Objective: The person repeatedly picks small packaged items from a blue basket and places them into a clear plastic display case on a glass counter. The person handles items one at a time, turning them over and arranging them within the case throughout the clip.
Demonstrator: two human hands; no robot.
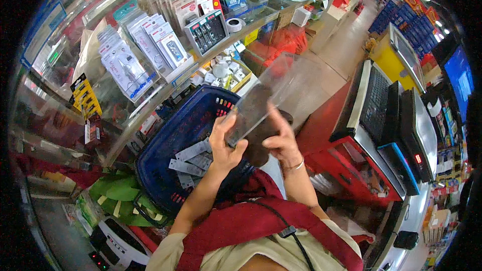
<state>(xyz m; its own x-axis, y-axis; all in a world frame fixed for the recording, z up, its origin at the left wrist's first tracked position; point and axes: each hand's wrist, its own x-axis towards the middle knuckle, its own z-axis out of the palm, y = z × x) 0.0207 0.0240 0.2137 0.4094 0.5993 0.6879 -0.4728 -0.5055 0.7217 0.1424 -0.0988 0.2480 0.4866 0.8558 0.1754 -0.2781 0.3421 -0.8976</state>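
A clear plastic box is held up in front of me, tilted, with its long side pointing away. My left hand grips its near left corner between thumb and fingers. My right hand is at the box's right side, index finger extended and blurred; whether it touches the plastic I cannot tell. Beneath my left forearm lies a dark blue plastic basket with several white packages inside. The contents of the clear box, if any, cannot be made out.
A glass display counter with hanging carded goods runs along the left. Below it sits a yellow box of white plugs. At right are a red cabinet, a black keyboard and a yellow bin. Green bags lie lower left.
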